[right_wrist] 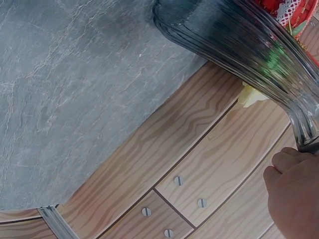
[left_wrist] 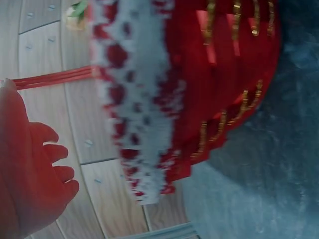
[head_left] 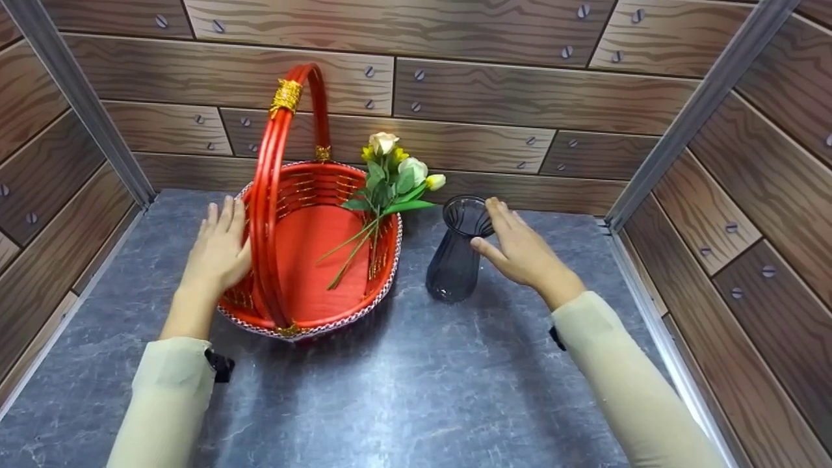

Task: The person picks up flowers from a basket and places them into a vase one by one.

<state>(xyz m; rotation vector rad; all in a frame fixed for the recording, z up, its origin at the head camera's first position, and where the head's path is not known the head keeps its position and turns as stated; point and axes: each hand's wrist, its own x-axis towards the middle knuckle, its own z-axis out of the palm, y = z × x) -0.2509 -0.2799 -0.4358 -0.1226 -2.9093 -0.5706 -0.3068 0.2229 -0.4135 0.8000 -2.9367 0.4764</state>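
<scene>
A red woven basket with a tall arched handle and gold ties stands left of centre. At its left side is my left hand, fingers straight; whether it touches the rim I cannot tell. Artificial flowers, white roses and yellow blooms on green stems, lie across the basket's right rim, stems inside. To the right stands a dark clear glass vase, upright. My right hand is at the right of its mouth, fingers extended. In the right wrist view, the fingertips meet or nearly meet the vase's rim.
A grey marbled tabletop lies under everything. Wood-patterned panels close off the back and both sides, with metal strips at the corners. The basket's handle rises high beside my left hand.
</scene>
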